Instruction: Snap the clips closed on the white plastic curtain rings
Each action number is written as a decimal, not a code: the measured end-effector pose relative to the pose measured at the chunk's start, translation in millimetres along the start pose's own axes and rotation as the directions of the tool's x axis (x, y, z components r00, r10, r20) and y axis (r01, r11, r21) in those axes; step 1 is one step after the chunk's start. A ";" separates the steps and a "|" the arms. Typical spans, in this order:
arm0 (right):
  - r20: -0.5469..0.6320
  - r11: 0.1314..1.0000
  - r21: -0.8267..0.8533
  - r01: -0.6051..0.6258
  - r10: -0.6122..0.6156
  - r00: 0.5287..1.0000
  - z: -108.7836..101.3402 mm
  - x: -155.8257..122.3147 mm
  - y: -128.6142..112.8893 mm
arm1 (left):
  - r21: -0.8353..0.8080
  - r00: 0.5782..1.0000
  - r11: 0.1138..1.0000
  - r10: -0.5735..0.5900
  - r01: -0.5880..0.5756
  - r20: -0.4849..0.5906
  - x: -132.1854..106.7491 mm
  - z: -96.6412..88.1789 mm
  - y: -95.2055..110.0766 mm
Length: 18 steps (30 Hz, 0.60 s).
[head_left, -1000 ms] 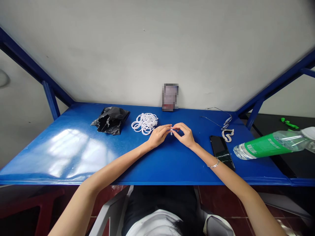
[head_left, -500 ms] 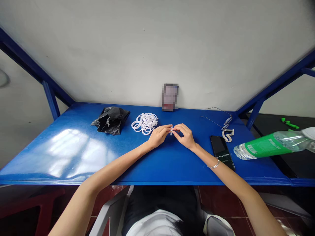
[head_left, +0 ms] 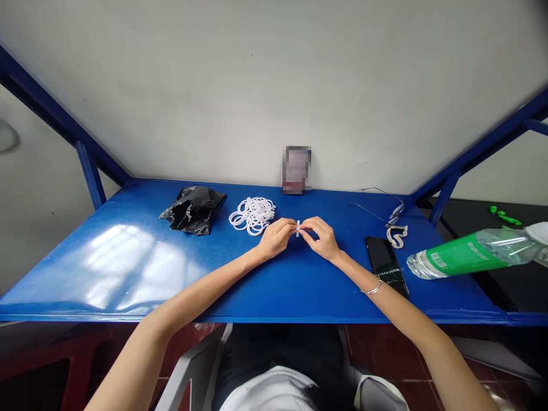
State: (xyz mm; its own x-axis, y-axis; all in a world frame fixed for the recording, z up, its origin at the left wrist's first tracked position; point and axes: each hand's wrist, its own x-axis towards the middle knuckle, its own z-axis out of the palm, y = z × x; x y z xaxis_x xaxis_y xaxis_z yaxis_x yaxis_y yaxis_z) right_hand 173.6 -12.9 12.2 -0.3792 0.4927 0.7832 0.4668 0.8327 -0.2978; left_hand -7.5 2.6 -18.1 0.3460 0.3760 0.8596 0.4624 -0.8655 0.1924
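Above the middle of the blue table, a small white strip-like piece (head_left: 298,228) is pinched between the fingertips of both hands. My left hand (head_left: 276,237) grips it from the left, its fingers closed together. From the right, my right hand (head_left: 322,237) holds the same piece between thumb and fingers. Fingertips cover much of it, so its exact kind is hidden. Just left of my left hand lies a pile of white rings (head_left: 253,216), loosely heaped and overlapping.
A crumpled black plastic bag (head_left: 194,210) lies left of the rings. A pixelated upright object (head_left: 295,170) leans on the wall. To the right are eyeglasses (head_left: 396,212), a white curved item (head_left: 397,236), a dark phone (head_left: 385,262) and a green-labelled bottle (head_left: 471,251) on the blue table (head_left: 257,291).
The white piece shows a little more above the fingertips than before. Both hands have stayed in nearly the same place.
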 end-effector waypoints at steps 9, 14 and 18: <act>0.031 0.999 0.015 -0.029 0.029 0.999 0.3 -1.7 1.6 | 0.021 0.999 0.999 0.029 -0.030 0.012 2.4 -2.8 2.0; 0.040 0.999 0.022 -0.030 0.029 0.999 -0.4 -0.9 1.0 | 0.039 0.999 0.998 0.051 -0.051 0.009 5.3 -4.3 3.9; 0.049 0.999 0.022 -0.024 0.023 0.999 -0.3 -0.4 1.0 | 0.043 0.998 0.997 0.063 -0.063 -0.001 6.0 -4.5 4.5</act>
State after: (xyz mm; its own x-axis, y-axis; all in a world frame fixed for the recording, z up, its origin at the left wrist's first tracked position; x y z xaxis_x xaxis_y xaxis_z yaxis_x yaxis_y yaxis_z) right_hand 174.5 -12.3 11.7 -0.4068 0.5238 0.7484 0.4581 0.8258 -0.3290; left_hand -7.1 -0.6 -10.0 0.3737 0.3208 0.8703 0.4743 -0.8724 0.1179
